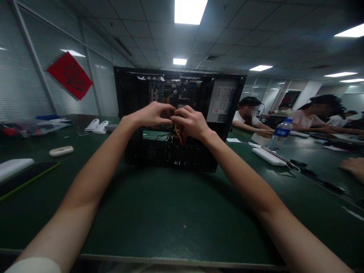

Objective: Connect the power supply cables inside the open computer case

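Note:
An open black computer case (170,161) stands on the green table in front of me, its inside facing me. Both my hands are inside its opening, with their fingertips meeting near the middle. My left hand (153,113) is closed in a pinch; what lies between its fingertips is too dark to make out. Curled round a bundle of red and yellow power cables (182,136), my right hand (192,122) is closed as well. Behind the hands is the motherboard (176,91). The silver power supply (222,100) sits at the upper right of the case.
Left on the table (148,220) lie a green-edged phone (31,176), a pale oval case (61,151) and plastic bags (34,127). To the right are a water bottle (281,132), a white power bank (269,156) and cables. Several people sit beyond; another person's hand (354,167) rests at the right edge.

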Demonstrator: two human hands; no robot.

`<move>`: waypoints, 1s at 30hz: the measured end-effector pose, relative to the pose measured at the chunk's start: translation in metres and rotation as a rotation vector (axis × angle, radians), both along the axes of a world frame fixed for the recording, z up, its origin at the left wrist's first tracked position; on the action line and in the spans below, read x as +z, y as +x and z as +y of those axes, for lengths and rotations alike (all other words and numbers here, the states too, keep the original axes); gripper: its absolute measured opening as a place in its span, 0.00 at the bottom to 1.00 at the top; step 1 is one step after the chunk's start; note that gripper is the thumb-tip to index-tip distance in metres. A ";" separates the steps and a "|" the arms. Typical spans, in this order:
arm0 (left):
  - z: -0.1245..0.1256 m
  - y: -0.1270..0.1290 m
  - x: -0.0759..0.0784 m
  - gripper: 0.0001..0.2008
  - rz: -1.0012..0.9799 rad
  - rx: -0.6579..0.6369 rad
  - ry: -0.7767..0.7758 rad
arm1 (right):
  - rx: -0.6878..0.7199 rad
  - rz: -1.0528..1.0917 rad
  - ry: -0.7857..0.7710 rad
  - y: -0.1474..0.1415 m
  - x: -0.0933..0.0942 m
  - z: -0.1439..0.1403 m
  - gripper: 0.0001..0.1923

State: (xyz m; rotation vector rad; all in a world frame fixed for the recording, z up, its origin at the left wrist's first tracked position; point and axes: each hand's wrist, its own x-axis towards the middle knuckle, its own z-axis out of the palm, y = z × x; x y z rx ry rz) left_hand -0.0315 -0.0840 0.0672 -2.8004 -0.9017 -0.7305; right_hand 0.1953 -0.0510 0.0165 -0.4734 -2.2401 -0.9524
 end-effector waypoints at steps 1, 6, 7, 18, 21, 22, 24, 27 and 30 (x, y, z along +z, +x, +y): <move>0.002 0.000 -0.001 0.24 0.005 0.019 -0.003 | -0.038 0.016 -0.026 -0.001 -0.001 0.002 0.17; 0.019 0.001 -0.011 0.25 0.077 0.099 -0.067 | -0.255 -0.021 -0.205 -0.005 0.001 0.019 0.17; 0.024 0.002 -0.015 0.23 0.093 0.103 -0.086 | -0.284 -0.045 -0.238 -0.006 0.002 0.024 0.16; 0.061 0.002 -0.053 0.23 0.209 0.223 -0.504 | -0.397 -0.272 -0.341 -0.019 -0.025 0.051 0.15; 0.064 0.000 -0.058 0.21 0.208 0.214 -0.543 | -0.398 -0.248 -0.362 -0.020 -0.029 0.051 0.15; 0.065 0.000 -0.059 0.21 0.210 0.210 -0.546 | -0.398 -0.236 -0.367 -0.020 -0.029 0.051 0.15; 0.068 0.000 -0.061 0.21 0.218 0.206 -0.545 | -0.405 -0.216 -0.378 -0.019 -0.030 0.050 0.15; 0.069 -0.001 -0.061 0.22 0.239 0.210 -0.500 | -0.407 -0.192 -0.401 -0.019 -0.030 0.051 0.15; 0.068 0.000 -0.060 0.22 0.244 0.222 -0.442 | -0.400 -0.163 -0.419 -0.020 -0.031 0.053 0.14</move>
